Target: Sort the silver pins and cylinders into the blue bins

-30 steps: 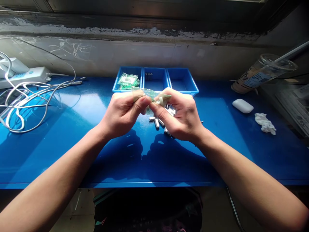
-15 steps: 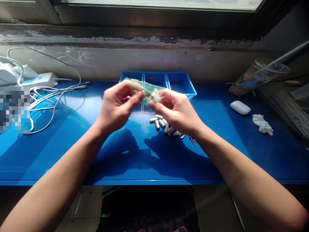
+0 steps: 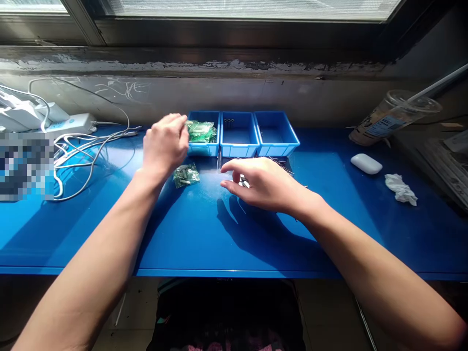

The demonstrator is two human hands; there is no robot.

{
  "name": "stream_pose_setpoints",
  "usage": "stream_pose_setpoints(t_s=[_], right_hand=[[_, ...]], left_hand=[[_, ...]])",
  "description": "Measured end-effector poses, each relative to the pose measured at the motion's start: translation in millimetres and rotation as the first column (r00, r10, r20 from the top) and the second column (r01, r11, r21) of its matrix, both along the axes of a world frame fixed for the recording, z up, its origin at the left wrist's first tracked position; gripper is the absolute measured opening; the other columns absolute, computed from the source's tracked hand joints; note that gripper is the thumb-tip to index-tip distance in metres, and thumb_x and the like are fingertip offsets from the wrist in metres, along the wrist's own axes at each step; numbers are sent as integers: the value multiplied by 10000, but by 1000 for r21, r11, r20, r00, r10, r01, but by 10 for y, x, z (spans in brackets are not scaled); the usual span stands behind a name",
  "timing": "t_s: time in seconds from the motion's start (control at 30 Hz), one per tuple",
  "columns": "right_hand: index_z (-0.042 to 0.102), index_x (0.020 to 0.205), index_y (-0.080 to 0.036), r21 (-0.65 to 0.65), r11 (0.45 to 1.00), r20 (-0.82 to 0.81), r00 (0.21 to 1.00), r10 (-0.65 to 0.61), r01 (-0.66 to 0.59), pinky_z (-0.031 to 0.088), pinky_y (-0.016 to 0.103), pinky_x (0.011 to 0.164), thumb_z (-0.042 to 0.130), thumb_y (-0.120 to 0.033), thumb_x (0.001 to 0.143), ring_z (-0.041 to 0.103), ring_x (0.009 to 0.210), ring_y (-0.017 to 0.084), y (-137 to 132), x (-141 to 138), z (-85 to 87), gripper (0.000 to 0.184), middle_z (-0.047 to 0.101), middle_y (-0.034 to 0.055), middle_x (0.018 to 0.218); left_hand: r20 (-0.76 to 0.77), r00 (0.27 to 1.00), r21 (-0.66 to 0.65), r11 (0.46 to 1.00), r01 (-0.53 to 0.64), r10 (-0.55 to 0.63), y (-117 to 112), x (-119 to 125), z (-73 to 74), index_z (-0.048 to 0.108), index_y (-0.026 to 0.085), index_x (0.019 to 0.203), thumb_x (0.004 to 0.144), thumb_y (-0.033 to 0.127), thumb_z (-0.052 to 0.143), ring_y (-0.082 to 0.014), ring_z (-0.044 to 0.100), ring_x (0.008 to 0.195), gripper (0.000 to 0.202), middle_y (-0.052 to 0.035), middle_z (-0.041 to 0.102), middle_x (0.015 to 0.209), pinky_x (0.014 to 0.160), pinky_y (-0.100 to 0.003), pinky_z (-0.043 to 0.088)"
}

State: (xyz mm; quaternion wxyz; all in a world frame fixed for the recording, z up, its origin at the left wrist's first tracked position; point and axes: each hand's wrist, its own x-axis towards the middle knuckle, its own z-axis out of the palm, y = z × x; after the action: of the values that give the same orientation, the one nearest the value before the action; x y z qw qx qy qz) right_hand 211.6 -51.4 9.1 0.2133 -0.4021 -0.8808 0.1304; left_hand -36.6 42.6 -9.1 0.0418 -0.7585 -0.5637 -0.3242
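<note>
My left hand [image 3: 166, 144] is at the left side of the left blue bin [image 3: 203, 148], its fingers curled together. Whatever its fingertips hold is hidden. Green plastic bags [image 3: 201, 130] fill that bin. In front of it, a small clear-green bag [image 3: 186, 175] with white pieces inside lies on the table. My right hand [image 3: 263, 183] hovers with thumb and forefinger apart and nothing between them. Below and behind it are small white-and-metal pieces [image 3: 243, 181], mostly covered by the hand, and thin dark metal pins or screws [image 3: 283, 165].
The middle bin [image 3: 239, 146] holds a few small rings, and the right bin [image 3: 280, 146] stands beside it. White cables [image 3: 91, 146] and a power strip lie at left. At right are a drink cup [image 3: 387, 119], a white case [image 3: 366, 164] and crumpled tissue [image 3: 401, 189].
The small bag, held between both hands before, now lies on the table. My left hand has moved left to the bin's side; my right hand has lowered and opened over the pieces.
</note>
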Motion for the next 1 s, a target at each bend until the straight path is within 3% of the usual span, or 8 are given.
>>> stream_pose_setpoints(t_s=[0.13,0.23,0.4,0.63,0.83,1.0], right_hand=[[719,1189,-182,29,1000,7,1000,-5,5,436,307,727,650,-327,1007,694,793,204,2,14,-9,243,769,49,935],[718,1191,-191,54,999,21,1000,-3,1,444,315,736,629,-333,1017,703,820,217,4,31,-25,242,776,57,969],[726,1188,-184,72,997,45,999,1,-4,471,370,845,636,-363,1007,678,968,269,5,69,7,270,765,101,1076],[713,1257,-230,-161,982,211,969,130,-97,422,508,964,695,-561,929,583,1121,349,34,166,73,467,671,139,1216],[702,1245,-233,-190,978,240,962,134,-89,373,514,992,683,-441,955,620,1046,300,38,137,55,357,654,104,1141],[692,1241,-237,-208,973,233,961,150,-101,376,483,993,595,-311,991,640,1053,287,33,134,54,278,673,102,1153]], left_hand=[[-127,991,-147,989,12,-31,-1,63,-42,625,250,1443,1059,466,389,-400,404,1524,501,-88,545,1581,1253,-697,240],[-119,991,-169,985,41,-61,-22,56,-52,589,259,1482,1055,576,379,-411,331,1557,571,-92,509,1612,1258,-708,168],[-110,986,-194,976,102,-125,-45,61,-66,553,280,1505,1045,626,378,-381,312,1564,602,-83,491,1627,1261,-674,170],[-84,987,-215,970,117,-138,-24,66,-70,607,266,1441,1021,648,411,-380,373,1532,600,-91,543,1586,1232,-626,271],[-112,981,-237,963,129,-159,-26,64,-79,596,263,1446,1008,672,417,-381,361,1542,625,-98,513,1610,1231,-620,285],[-107,972,-263,949,175,-209,-37,51,-100,465,285,1557,998,658,463,-399,285,1580,673,-93,428,1669,1253,-665,215]])
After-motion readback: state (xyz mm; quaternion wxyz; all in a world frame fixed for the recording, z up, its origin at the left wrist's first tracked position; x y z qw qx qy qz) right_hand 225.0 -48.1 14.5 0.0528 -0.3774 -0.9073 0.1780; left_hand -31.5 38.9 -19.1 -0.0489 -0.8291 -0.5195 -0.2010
